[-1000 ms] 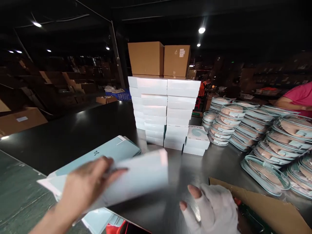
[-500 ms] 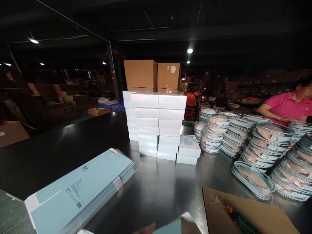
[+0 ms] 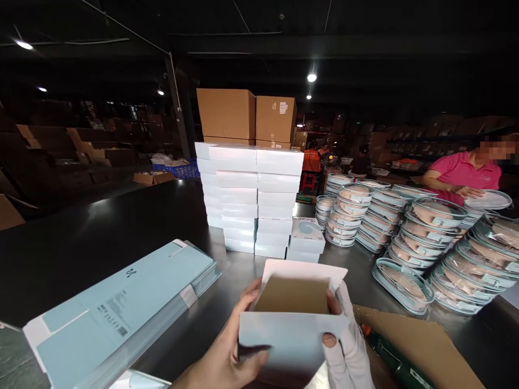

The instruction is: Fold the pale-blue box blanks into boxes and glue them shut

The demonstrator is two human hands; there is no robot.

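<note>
Left hand (image 3: pixel 227 346) and gloved right hand (image 3: pixel 352 351): fingers grip open carton (image 3: pixel 292 330), toward near edge of worktop (image 3: pixel 240 270); uneven squeezing could buckle it.

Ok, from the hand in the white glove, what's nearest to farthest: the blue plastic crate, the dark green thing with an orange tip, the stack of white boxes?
From the right hand, head view:
1. Dark green thing: just to the right.
2. Stack of white boxes: ahead, to the left.
3. Blue plastic crate: far back left.
</note>
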